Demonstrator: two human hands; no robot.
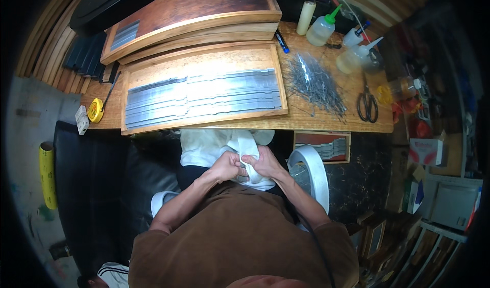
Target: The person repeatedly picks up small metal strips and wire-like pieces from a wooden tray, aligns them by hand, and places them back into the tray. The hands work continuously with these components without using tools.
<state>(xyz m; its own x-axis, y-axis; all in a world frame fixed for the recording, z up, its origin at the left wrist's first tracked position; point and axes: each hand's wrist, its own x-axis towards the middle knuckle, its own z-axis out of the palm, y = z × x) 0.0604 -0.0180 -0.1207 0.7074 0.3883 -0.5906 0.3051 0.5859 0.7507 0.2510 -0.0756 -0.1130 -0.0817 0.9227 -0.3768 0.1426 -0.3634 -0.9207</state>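
A white cloth [200, 146] lies over my lap, just below the table's front edge. My left hand [226, 167] is closed, its curled fingers gripping a fold of it. My right hand [266, 163] pinches a strip of the same cloth, thumb on top. The two hands are almost touching, and some of their fingertips are hidden in the folds. Beyond them on the table is a shallow wooden tray [204, 123] with rows of thin grey metal strips [204, 96].
Stacked wooden trays [191, 39] stand behind. A heap of thin metal wires [312, 81], black scissors [367, 106], squeeze bottles [320, 31] and a yellow tape measure [95, 110] lie on the wooden table [352, 122]. White chair armrests [317, 178] flank me; an open drawer [322, 146] holds more strips.
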